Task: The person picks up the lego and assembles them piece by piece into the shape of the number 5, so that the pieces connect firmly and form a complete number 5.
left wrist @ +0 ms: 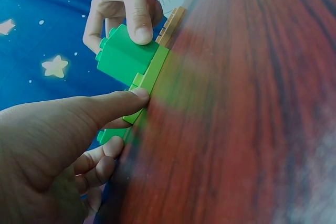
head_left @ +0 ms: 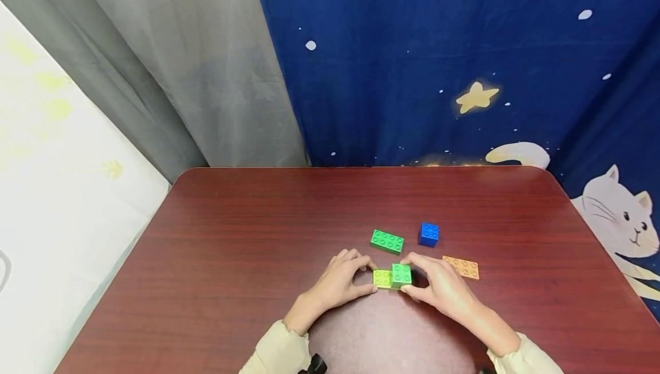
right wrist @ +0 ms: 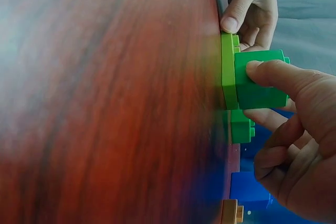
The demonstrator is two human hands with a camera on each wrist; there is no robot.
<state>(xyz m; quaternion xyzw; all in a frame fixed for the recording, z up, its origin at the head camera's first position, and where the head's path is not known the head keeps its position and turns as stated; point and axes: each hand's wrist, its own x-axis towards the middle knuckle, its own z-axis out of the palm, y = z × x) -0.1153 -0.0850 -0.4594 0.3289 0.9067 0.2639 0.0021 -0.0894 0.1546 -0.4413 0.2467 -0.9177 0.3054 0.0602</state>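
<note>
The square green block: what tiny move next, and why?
Perhaps press the square green block down: the right hand pinches it on one end of the lime piece, the left hand holds the other end, and I can't tell if it's fully on.

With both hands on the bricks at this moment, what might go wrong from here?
1. The square green block sits over only one end of the lime plate, so uneven pressing by the right hand might tilt the plate.
2. The left hand pinches the thin lime plate by its edges, so its fingertips could slip.
3. The orange plate lies close to the right hand, which might nudge it when moving away.
</note>
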